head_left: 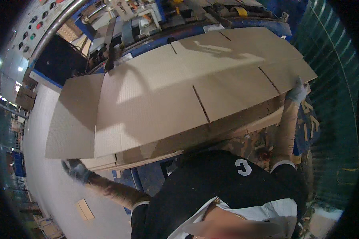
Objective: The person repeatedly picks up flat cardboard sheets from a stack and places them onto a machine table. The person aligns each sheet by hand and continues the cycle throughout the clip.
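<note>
A large brown cardboard sheet [155,99] with dark slots and crease lines lies across a stack of cardboard [155,150] in front of me. Its left panel [73,115] bends at a crease. My right hand [297,92], in a grey glove, grips the sheet near its right end, thumb on top and the other fingers hidden beneath. At the near left corner, my gloved left hand [77,171] is closed at the sheet's lower edge, its fingertips partly hidden by the cardboard. Brown coverings wrap both forearms.
A machine with blue frame and rollers [179,30] stands behind the sheet. A control panel with buttons [34,28] is at the upper left. Green corrugated sheeting [335,99] rises on the right. Cardboard scraps [247,147] lie below the stack; a cardboard piece [85,210] is on the floor.
</note>
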Motion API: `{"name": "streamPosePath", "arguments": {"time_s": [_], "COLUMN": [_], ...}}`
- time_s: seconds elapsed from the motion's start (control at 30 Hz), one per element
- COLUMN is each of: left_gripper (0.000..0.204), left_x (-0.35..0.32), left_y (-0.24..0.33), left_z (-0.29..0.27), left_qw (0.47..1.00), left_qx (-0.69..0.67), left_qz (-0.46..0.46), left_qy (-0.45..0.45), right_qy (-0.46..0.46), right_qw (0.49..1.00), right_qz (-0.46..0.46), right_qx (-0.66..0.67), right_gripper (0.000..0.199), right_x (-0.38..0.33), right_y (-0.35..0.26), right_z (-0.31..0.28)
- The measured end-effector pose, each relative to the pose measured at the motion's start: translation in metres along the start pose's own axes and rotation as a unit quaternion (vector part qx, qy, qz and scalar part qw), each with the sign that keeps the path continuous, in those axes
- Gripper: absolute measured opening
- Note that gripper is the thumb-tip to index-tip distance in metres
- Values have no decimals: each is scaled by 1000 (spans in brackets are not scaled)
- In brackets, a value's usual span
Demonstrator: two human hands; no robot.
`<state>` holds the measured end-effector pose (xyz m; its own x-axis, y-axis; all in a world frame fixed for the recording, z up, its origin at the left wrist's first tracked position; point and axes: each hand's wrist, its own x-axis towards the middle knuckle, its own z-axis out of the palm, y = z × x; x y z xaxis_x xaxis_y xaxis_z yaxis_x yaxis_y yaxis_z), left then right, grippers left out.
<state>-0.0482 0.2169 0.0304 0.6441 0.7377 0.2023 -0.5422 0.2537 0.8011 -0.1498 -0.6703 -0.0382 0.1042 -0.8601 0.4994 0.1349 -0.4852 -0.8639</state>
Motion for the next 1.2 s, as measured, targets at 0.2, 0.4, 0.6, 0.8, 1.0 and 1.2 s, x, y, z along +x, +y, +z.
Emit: {"name": "streamPosePath", "arguments": {"time_s": [0.2,0.4,0.6,0.8,1.0,1.2], "left_gripper": [35,37,53,50,59,57], "left_x": [-30,-152,-211,-205,-167,-163], "left_y": [-37,-27,-55,-67,-92,-99], "left_z": [-10,39,119,127,146,153], "left_qw": [911,911,564,465,526,514], "left_qx": [331,321,508,541,488,465], "left_qz": [172,-29,289,333,377,365], "left_qy": [-177,-257,-583,-617,-586,-622], "right_qy": [-155,-438,-656,-671,-644,-668], "right_qw": [980,835,632,587,610,639], "right_qz": [-51,-333,-375,-417,-434,-363], "right_qx": [111,-17,-170,-177,-160,-117], "right_gripper": [34,36,37,46,63,59], "right_x": [-21,-120,-158,-147,-131,-127], "right_y": [-143,-181,-151,-130,-117,-128], "right_z": [-29,-44,-3,23,86,137]}}
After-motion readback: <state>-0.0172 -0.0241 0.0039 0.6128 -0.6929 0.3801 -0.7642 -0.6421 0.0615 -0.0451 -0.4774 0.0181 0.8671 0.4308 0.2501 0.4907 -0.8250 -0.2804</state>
